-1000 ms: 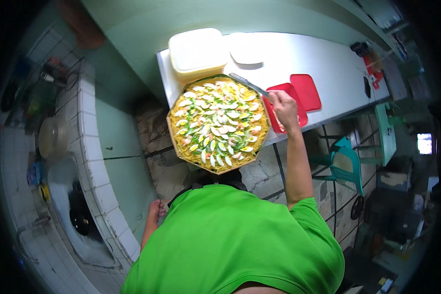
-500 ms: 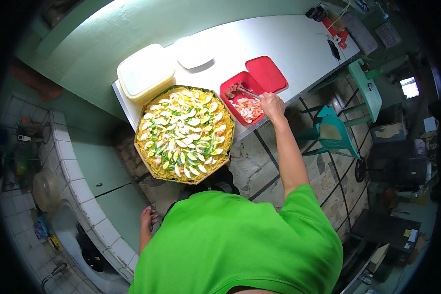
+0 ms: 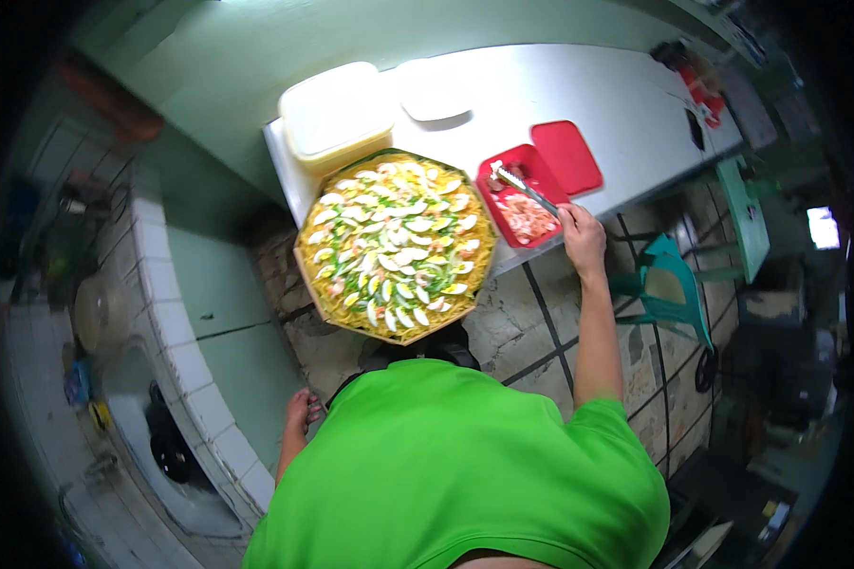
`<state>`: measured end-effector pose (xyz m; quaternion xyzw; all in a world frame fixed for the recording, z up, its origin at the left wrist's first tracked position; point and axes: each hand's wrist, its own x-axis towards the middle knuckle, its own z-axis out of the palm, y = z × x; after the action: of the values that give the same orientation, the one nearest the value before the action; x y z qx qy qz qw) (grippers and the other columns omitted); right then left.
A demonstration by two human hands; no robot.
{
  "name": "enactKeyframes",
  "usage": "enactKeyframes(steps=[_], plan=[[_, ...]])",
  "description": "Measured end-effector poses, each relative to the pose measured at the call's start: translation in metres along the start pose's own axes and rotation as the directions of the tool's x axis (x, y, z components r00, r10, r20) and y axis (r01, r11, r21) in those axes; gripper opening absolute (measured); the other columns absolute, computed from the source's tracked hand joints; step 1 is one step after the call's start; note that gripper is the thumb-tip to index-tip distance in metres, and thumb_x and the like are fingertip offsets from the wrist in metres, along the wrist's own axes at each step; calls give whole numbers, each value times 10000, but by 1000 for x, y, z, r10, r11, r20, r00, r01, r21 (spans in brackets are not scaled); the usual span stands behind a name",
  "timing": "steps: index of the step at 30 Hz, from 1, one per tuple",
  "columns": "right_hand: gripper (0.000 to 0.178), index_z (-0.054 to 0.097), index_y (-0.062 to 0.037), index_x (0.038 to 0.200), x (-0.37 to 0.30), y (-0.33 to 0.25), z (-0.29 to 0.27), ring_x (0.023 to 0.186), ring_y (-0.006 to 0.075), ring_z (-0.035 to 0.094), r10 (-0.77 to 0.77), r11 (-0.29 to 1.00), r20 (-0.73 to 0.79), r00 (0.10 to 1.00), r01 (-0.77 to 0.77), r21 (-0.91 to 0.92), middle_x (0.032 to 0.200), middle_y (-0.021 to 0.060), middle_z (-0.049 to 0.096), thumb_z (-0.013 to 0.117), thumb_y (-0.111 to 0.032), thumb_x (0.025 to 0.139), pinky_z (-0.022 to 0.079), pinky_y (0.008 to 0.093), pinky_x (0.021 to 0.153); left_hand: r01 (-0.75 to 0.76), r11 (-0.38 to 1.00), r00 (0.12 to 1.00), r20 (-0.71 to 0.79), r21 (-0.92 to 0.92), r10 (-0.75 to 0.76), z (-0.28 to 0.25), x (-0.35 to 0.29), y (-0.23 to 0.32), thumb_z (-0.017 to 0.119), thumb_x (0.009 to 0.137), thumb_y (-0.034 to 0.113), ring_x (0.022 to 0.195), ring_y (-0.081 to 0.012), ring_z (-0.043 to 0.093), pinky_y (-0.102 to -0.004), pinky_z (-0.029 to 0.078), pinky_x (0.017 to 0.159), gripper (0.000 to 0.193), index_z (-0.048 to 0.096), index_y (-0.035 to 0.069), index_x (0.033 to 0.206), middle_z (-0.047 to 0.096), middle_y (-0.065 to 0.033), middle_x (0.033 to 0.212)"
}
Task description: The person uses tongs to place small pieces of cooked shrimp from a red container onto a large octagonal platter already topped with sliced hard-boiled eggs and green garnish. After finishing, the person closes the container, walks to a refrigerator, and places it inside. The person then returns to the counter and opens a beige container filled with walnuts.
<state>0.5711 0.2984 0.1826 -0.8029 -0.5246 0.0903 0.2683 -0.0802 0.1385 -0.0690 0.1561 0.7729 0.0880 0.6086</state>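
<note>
My right hand (image 3: 584,235) is closed round the handle of metal tongs (image 3: 538,196). Their tips reach over a red plastic container (image 3: 485,190), which holds pinkish shrimp (image 3: 527,220) at the near end and darker meat pieces at the far left. To the left, an octagonal tray (image 3: 306,281) is heaped with yellow noodles, topped with egg slices, green strips and shrimp; it juts past the table's near edge. My left hand (image 3: 304,408) hangs low by my side, fingers loosely curled and partly apart, with nothing seen in it.
A red lid (image 3: 567,157) lies beside the container on the white table (image 3: 579,81). A lidded pale yellow tub (image 3: 337,114) and a white container (image 3: 434,89) stand behind the tray. A green plastic chair (image 3: 669,280) is at right, a tiled sink (image 3: 185,484) at left.
My right hand has drawn back slightly toward me with the tongs, whose tips now show above the container's contents. The whole view has shifted, so the table appears farther right. The left hand still hangs.
</note>
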Motion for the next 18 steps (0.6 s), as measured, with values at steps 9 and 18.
enactKeyframes(steps=[9,18], plan=[[156,701,-119,949,-62,-113,110,735,283,661,-398,900,224,890,331,283,863,87,669,610,-245,930,514,391,660,-8,996,1000,0,-87,8,9,7,9,512,994,397,786,-162,616,-319,491,591,372,505,214,1317,644,-1,1051],[142,673,-129,950,-64,-148,127,692,310,654,-498,867,241,833,468,171,880,65,648,583,-239,938,524,411,618,20,989,999,-25,-145,-24,-4,-5,-18,516,992,388,756,-157,624,-324,485,595,327,525,217,1271,639,18,991]])
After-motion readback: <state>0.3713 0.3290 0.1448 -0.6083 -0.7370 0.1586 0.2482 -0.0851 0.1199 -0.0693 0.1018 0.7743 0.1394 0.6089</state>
